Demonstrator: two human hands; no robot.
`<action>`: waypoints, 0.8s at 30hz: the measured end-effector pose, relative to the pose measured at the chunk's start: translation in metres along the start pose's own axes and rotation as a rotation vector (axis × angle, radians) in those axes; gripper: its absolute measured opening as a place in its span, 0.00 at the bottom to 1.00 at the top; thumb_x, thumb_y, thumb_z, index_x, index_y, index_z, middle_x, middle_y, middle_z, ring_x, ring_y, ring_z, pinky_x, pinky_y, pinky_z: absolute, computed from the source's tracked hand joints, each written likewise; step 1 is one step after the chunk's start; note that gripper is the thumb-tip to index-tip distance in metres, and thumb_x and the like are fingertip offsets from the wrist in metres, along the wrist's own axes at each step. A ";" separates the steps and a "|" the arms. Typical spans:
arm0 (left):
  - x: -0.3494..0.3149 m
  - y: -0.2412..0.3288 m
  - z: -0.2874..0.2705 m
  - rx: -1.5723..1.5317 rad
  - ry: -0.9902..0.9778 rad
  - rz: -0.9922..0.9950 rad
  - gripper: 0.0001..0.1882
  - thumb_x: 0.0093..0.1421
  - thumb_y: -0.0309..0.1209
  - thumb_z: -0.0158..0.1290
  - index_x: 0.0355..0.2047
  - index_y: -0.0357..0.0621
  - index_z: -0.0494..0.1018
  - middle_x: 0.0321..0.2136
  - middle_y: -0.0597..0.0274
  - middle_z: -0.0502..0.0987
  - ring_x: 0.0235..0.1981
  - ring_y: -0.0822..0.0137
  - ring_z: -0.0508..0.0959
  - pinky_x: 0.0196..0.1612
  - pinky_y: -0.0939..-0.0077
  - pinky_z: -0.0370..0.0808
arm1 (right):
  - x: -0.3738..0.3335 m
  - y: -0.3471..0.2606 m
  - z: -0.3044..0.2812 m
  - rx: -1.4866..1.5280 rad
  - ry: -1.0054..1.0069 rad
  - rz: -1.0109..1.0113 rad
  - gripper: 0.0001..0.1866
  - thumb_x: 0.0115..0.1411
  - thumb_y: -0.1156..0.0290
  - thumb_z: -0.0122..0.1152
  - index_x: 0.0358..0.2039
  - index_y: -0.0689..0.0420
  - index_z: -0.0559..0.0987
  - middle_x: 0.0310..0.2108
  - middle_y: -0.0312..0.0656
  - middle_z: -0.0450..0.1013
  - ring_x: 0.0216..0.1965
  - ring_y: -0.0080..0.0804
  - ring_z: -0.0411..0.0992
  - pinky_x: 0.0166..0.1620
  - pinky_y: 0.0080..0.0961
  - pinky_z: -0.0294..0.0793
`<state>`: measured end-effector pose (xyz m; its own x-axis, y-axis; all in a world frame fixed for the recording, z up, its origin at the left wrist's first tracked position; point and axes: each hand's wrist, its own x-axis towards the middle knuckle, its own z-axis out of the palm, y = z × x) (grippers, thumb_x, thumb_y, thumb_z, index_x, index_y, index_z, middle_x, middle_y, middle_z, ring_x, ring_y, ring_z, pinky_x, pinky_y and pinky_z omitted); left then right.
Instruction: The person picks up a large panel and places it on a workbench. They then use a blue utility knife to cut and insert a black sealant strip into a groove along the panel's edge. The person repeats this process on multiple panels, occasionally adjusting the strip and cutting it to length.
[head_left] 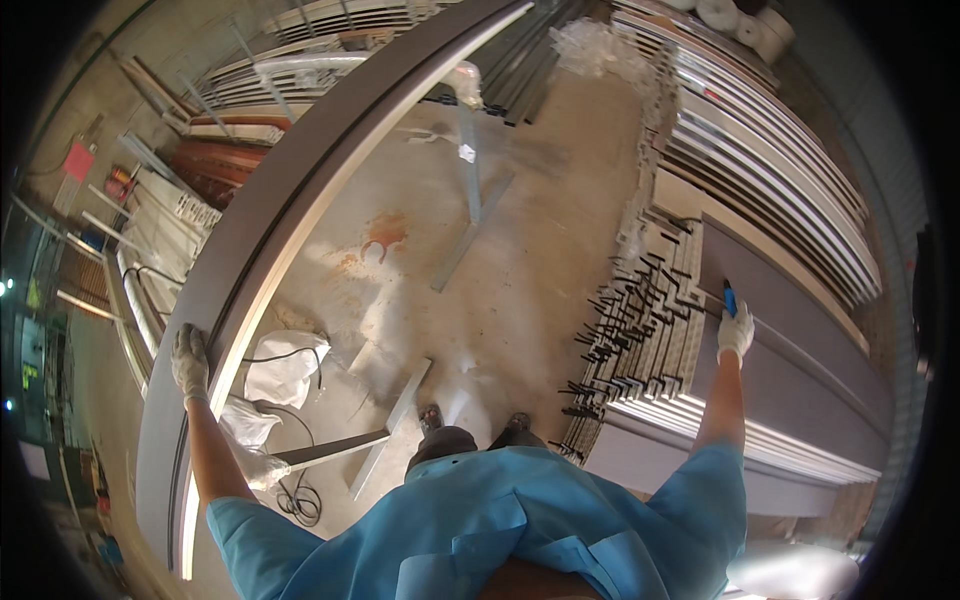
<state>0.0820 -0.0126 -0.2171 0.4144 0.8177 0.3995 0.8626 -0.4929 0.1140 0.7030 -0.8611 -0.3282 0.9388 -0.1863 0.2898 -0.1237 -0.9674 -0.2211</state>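
My left hand, in a pale work glove, lies on the face of a long dark grey-brown panel, fingers stretched out. The panel has a light edge and a lengthwise groove; it rests raised off the floor. Off to the right, my gloved right hand is closed round a small blue hand tool, whose exact kind I cannot make out. That hand is over a stack of grey panels. Many short black rods or pegs stick out from the stack's near-left ends.
A metal stand with a wrapped top and another stand sit near the raised panel. White bags and a black cable lie on the floor. Light-edged panels are stacked at the far right, dark bars beyond.
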 end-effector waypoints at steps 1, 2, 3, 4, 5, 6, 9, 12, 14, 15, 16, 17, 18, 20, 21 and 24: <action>0.000 0.000 -0.002 -0.018 -0.014 -0.007 0.25 0.70 0.47 0.44 0.57 0.43 0.73 0.58 0.48 0.73 0.57 0.44 0.72 0.59 0.56 0.69 | 0.000 -0.002 -0.002 -0.072 -0.058 0.030 0.28 0.61 0.62 0.62 0.62 0.47 0.71 0.53 0.50 0.73 0.54 0.53 0.71 0.56 0.44 0.71; 0.003 -0.001 -0.005 -0.038 -0.048 -0.024 0.25 0.70 0.47 0.44 0.57 0.42 0.73 0.58 0.48 0.73 0.58 0.44 0.72 0.59 0.56 0.69 | -0.002 -0.005 -0.006 -0.052 -0.078 0.039 0.29 0.60 0.61 0.63 0.62 0.47 0.71 0.55 0.50 0.72 0.56 0.51 0.70 0.58 0.43 0.71; 0.006 -0.004 -0.006 -0.084 -0.045 0.003 0.25 0.70 0.46 0.45 0.57 0.42 0.73 0.58 0.47 0.73 0.58 0.45 0.72 0.59 0.57 0.69 | -0.002 -0.011 -0.012 -0.075 -0.039 0.017 0.29 0.60 0.60 0.64 0.62 0.47 0.71 0.55 0.50 0.72 0.56 0.51 0.70 0.58 0.42 0.70; 0.013 -0.007 -0.006 -0.050 -0.068 -0.035 0.25 0.69 0.46 0.47 0.58 0.44 0.73 0.57 0.48 0.74 0.58 0.47 0.72 0.59 0.58 0.69 | -0.005 -0.018 -0.019 -0.122 0.004 0.020 0.30 0.60 0.60 0.64 0.62 0.48 0.71 0.56 0.50 0.71 0.57 0.51 0.70 0.59 0.42 0.70; 0.020 -0.011 -0.004 -0.062 -0.081 -0.065 0.25 0.69 0.47 0.47 0.58 0.44 0.73 0.57 0.48 0.75 0.59 0.47 0.72 0.60 0.58 0.69 | -0.010 -0.027 -0.026 -0.188 0.064 0.021 0.30 0.60 0.60 0.65 0.62 0.48 0.71 0.57 0.50 0.71 0.57 0.50 0.70 0.59 0.41 0.70; 0.029 -0.017 -0.001 -0.056 -0.061 -0.052 0.26 0.69 0.47 0.47 0.58 0.44 0.73 0.56 0.48 0.75 0.59 0.47 0.72 0.60 0.59 0.68 | -0.015 -0.041 -0.033 -0.126 0.126 0.016 0.30 0.58 0.60 0.67 0.61 0.50 0.73 0.59 0.50 0.70 0.58 0.50 0.69 0.60 0.41 0.70; 0.063 -0.035 0.015 -0.031 -0.089 -0.071 0.31 0.69 0.54 0.44 0.60 0.44 0.72 0.57 0.48 0.74 0.60 0.48 0.71 0.62 0.60 0.67 | -0.042 -0.099 -0.045 0.234 0.122 -0.017 0.26 0.59 0.61 0.67 0.57 0.52 0.76 0.58 0.49 0.71 0.57 0.46 0.71 0.59 0.39 0.71; 0.100 -0.054 0.030 -0.078 -0.175 -0.092 0.37 0.67 0.62 0.40 0.57 0.41 0.75 0.52 0.44 0.77 0.57 0.45 0.74 0.59 0.58 0.68 | -0.099 -0.187 -0.036 0.702 -0.151 0.036 0.19 0.60 0.62 0.67 0.51 0.54 0.81 0.46 0.45 0.80 0.45 0.36 0.78 0.51 0.31 0.77; 0.124 -0.063 0.035 -0.101 -0.299 -0.091 0.39 0.67 0.63 0.39 0.51 0.37 0.77 0.45 0.39 0.79 0.52 0.42 0.77 0.55 0.56 0.70 | -0.151 -0.253 -0.027 0.841 -0.187 -0.250 0.16 0.58 0.64 0.69 0.46 0.53 0.83 0.43 0.46 0.81 0.41 0.33 0.80 0.47 0.29 0.80; 0.136 -0.066 0.035 -0.099 -0.350 -0.091 0.40 0.67 0.64 0.38 0.48 0.36 0.78 0.41 0.36 0.80 0.49 0.41 0.78 0.53 0.55 0.71 | -0.177 -0.292 -0.020 0.762 -0.279 -0.182 0.15 0.58 0.65 0.68 0.45 0.53 0.83 0.41 0.44 0.82 0.40 0.34 0.81 0.46 0.29 0.81; 0.141 -0.066 0.037 -0.208 -0.287 -0.002 0.40 0.68 0.63 0.40 0.39 0.31 0.80 0.30 0.34 0.79 0.38 0.39 0.80 0.45 0.53 0.72 | -0.205 -0.321 -0.020 0.718 -0.402 -0.289 0.15 0.57 0.67 0.68 0.45 0.53 0.83 0.42 0.44 0.82 0.40 0.36 0.81 0.45 0.29 0.81; 0.148 -0.066 0.037 -0.264 -0.303 0.047 0.39 0.68 0.61 0.42 0.38 0.31 0.79 0.29 0.34 0.79 0.36 0.40 0.80 0.43 0.53 0.72 | -0.228 -0.358 -0.016 0.721 -0.573 -0.347 0.16 0.59 0.68 0.65 0.48 0.55 0.82 0.46 0.46 0.81 0.43 0.35 0.80 0.48 0.28 0.80; 0.149 -0.062 0.039 -0.309 -0.341 0.071 0.37 0.68 0.60 0.43 0.37 0.30 0.79 0.28 0.34 0.79 0.34 0.41 0.80 0.41 0.54 0.72 | -0.246 -0.389 -0.017 0.795 -0.654 -0.539 0.17 0.62 0.68 0.63 0.50 0.58 0.80 0.49 0.46 0.79 0.47 0.33 0.79 0.50 0.27 0.78; 0.149 -0.053 0.040 -0.438 -0.220 0.131 0.32 0.69 0.55 0.47 0.35 0.31 0.79 0.25 0.37 0.77 0.28 0.43 0.78 0.36 0.56 0.71 | -0.284 -0.452 -0.018 1.258 -0.998 -0.379 0.18 0.66 0.67 0.59 0.54 0.63 0.77 0.54 0.45 0.77 0.51 0.29 0.77 0.53 0.25 0.76; 0.148 -0.047 0.039 -0.394 -0.153 0.200 0.30 0.69 0.54 0.47 0.36 0.32 0.79 0.26 0.36 0.77 0.29 0.42 0.77 0.36 0.57 0.71 | -0.298 -0.482 -0.019 1.289 -0.984 -0.471 0.19 0.67 0.67 0.59 0.55 0.63 0.76 0.50 0.43 0.77 0.48 0.27 0.77 0.51 0.24 0.77; 0.141 -0.025 0.034 -0.341 -0.200 0.141 0.26 0.69 0.51 0.48 0.36 0.36 0.79 0.27 0.38 0.77 0.31 0.40 0.77 0.36 0.54 0.71 | -0.313 -0.548 -0.034 1.284 -1.158 -0.470 0.21 0.68 0.67 0.59 0.57 0.64 0.73 0.46 0.41 0.77 0.43 0.26 0.76 0.46 0.24 0.78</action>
<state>0.1293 0.1255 -0.1946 0.5986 0.7603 0.2522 0.6621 -0.6468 0.3785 0.4659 -0.2786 -0.2657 0.6127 0.7868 -0.0745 -0.0348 -0.0673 -0.9971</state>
